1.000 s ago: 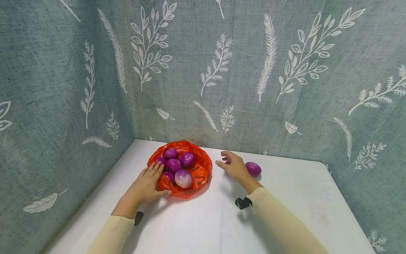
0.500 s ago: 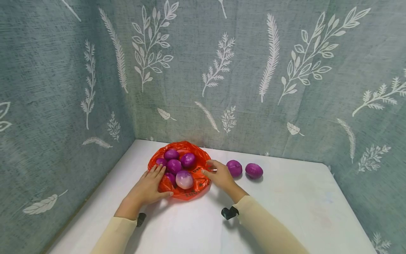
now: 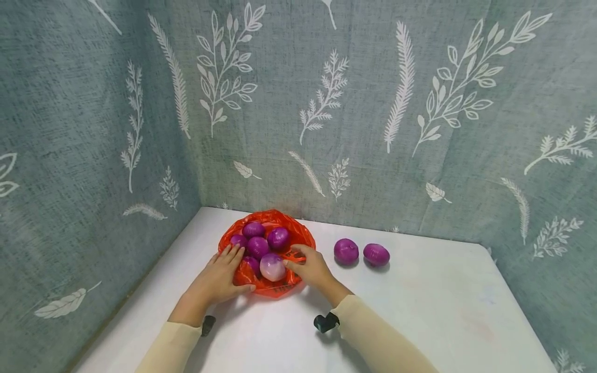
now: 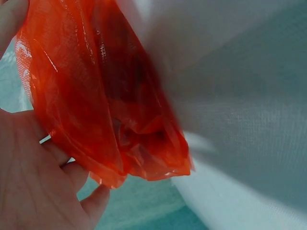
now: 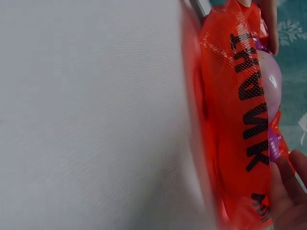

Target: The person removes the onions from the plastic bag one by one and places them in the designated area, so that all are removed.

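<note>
Here, the pale onion (image 3: 272, 267) (purple-tinged) lies beside the right hand (image 3: 313, 266).

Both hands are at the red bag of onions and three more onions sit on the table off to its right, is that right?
Not quite: only two loose onions, not three, sit on the table right of the red bag, as the head view shows. The left hand and right hand are at it.

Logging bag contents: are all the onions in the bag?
No, two onions lie on the table, apart from the bag.
</note>
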A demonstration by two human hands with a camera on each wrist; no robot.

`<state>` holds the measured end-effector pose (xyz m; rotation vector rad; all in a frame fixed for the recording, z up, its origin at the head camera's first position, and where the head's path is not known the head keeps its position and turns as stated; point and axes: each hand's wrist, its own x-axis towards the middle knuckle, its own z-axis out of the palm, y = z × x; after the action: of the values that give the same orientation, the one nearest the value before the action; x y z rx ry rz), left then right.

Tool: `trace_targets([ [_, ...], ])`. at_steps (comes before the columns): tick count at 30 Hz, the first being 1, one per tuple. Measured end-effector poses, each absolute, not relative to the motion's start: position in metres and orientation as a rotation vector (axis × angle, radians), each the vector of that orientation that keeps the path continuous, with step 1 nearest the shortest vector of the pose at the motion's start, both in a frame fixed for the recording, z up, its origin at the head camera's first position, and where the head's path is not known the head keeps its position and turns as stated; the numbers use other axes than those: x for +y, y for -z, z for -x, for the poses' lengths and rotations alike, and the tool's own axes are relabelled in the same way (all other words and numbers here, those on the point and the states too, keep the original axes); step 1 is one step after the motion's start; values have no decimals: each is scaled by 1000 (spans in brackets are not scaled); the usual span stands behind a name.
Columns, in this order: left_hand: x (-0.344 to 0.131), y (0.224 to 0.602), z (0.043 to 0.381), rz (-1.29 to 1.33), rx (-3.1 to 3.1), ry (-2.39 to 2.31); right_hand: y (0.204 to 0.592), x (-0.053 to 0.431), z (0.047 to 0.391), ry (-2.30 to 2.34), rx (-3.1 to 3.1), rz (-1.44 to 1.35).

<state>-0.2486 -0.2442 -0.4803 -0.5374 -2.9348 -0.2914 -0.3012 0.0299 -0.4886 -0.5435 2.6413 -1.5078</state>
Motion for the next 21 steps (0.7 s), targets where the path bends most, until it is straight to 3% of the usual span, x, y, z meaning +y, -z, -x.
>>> trace_targets([
  [21, -244, 482, 246, 534, -2942, 275, 500, 12, 298, 1314, 2669, 528],
])
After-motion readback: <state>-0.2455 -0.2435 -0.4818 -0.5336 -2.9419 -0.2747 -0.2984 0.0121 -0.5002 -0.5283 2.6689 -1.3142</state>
